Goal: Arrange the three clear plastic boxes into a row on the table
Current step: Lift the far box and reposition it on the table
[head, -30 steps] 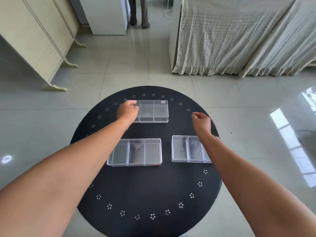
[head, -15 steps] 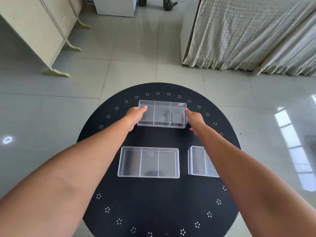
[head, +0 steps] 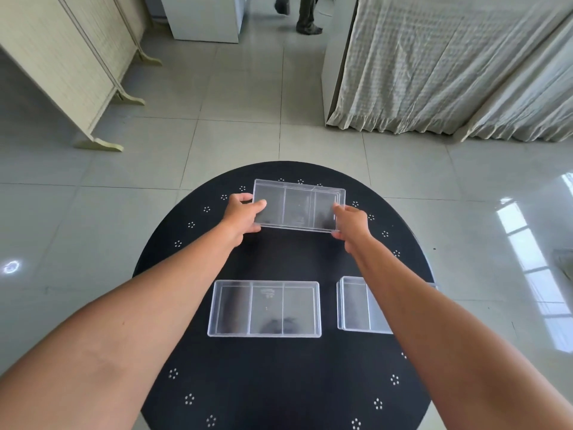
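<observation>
Round black table [head: 279,383] with a ring of small white dotted flower marks near its rim, occupying the lower centre of the frame on a pale grey tiled floor [head: 242,128]. Far clear plastic box [head: 299,205], rectangular, three compartments, at the upper centre of the tabletop, tilted with its far edge raised; whether its near edge touches the table cannot be told. Left hand [head: 243,214] clamped on the box's left end, thumb on top and fingers beneath. Right hand [head: 352,220] clamped on the right end, fingers curled around the near right corner. Near clear plastic box [head: 265,308], rectangular, three compartments, lying flat at the centre of the frame, between the two forearms and well apart from the held box. Third clear plastic box [head: 355,304], lying flat just right of the near one with a gap between, in line with it; its right part is hidden under the right forearm. Cream folding screen [head: 62,57] on curved feet, upper left of the frame. White crinkled cloth [head: 449,63] draped to the floor, upper right. Legs of a second person [head: 305,13] at the top edge, beside a white cabinet [head: 204,17].
</observation>
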`<control>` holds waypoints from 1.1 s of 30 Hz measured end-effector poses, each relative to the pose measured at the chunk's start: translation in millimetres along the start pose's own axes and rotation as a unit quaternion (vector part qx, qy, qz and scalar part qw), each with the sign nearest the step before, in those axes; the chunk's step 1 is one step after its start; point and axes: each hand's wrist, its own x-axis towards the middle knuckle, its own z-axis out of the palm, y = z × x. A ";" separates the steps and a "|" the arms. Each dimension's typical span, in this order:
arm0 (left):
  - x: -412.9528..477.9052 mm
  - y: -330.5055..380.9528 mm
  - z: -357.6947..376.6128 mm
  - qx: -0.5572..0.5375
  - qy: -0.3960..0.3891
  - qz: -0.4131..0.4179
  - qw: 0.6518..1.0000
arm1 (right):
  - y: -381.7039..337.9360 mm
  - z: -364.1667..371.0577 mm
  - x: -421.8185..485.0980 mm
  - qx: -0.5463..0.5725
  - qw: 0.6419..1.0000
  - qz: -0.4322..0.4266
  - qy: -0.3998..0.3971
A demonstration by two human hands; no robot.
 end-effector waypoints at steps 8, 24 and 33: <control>-12.5 20.1 -9.1 -0.025 -0.143 0.046 0.988 | 1.6 -26.3 8.7 0.157 0.983 0.049 -0.079; -20.9 14.6 -3.8 0.192 -0.040 0.239 0.951 | -15.3 -44.0 21.5 0.202 0.958 0.146 -0.143; -15.9 12.9 -1.4 -0.094 -0.094 -0.056 0.990 | -6.5 -40.6 32.6 0.166 0.979 -0.014 -0.118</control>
